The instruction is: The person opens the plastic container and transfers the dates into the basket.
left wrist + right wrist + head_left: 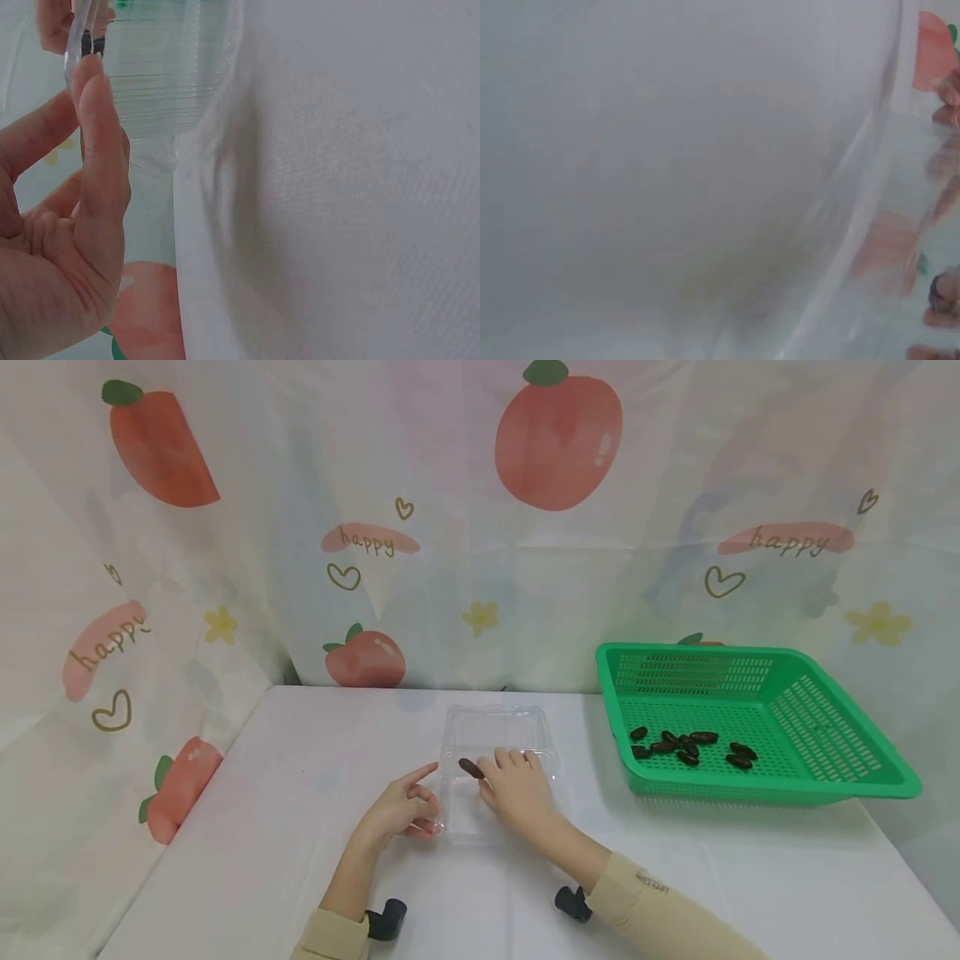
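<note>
In the head view, my right hand (517, 789) is over the clear plastic box (472, 814), pinching a dark brown, oval, date-like piece (470, 768) at one end. The right wrist view shows only parts of its fingers at the right edge, behind clear plastic, with a dark bit of the piece (935, 292). My left hand (401, 810) is at the box's left side, one finger stretched out. In the left wrist view, that hand's fingertips (94, 75) meet the box's rim; no firm grip shows.
A green perforated basket (750, 791) stands at the right of the white table (247, 827), with several similar dark brown pieces (690, 745) on its floor. A patterned cloth (450, 593) hangs behind the table and down its left side.
</note>
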`<action>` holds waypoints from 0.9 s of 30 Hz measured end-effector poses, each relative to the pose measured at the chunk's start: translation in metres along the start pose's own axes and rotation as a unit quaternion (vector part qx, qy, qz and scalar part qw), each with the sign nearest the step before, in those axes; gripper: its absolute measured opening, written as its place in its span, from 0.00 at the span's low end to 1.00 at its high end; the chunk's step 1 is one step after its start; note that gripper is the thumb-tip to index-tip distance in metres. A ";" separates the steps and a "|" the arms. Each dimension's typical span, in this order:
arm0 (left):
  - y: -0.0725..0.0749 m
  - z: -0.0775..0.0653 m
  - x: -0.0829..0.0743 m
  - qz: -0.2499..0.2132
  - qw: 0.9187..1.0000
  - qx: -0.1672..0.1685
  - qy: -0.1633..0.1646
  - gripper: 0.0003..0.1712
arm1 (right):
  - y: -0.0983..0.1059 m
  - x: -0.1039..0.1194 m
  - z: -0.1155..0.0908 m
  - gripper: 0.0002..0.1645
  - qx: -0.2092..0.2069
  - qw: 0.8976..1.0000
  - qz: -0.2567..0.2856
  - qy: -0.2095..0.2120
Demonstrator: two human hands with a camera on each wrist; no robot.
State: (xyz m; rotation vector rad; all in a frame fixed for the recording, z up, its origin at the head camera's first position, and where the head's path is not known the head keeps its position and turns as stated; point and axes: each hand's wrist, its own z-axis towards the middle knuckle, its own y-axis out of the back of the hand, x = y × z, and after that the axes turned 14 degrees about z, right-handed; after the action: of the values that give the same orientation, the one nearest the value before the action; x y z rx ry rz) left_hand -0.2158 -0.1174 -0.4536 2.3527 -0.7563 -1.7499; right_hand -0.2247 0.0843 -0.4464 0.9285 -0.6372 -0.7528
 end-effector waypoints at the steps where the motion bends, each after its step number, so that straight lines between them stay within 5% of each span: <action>1: 0.000 0.000 0.000 0.000 1.000 0.000 0.000 0.41 | 0.003 -0.004 -0.001 0.09 -0.008 1.000 0.000 0.007; 8: 0.000 -0.001 -0.001 -0.004 1.000 0.001 0.002 0.42 | 0.030 -0.030 -0.008 0.11 -0.051 0.998 -0.010 0.018; 27: 0.002 -0.002 0.000 0.001 1.000 0.011 -0.007 0.40 | 0.088 -0.129 -0.051 0.15 -0.127 0.990 -0.048 -0.047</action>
State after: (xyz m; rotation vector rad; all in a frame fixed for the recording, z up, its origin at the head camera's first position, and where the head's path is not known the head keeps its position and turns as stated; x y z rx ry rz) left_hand -0.2147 -0.1198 -0.4521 2.3561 -0.7836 -1.7689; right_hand -0.2356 0.2446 -0.4134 0.6953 -0.5658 -0.9448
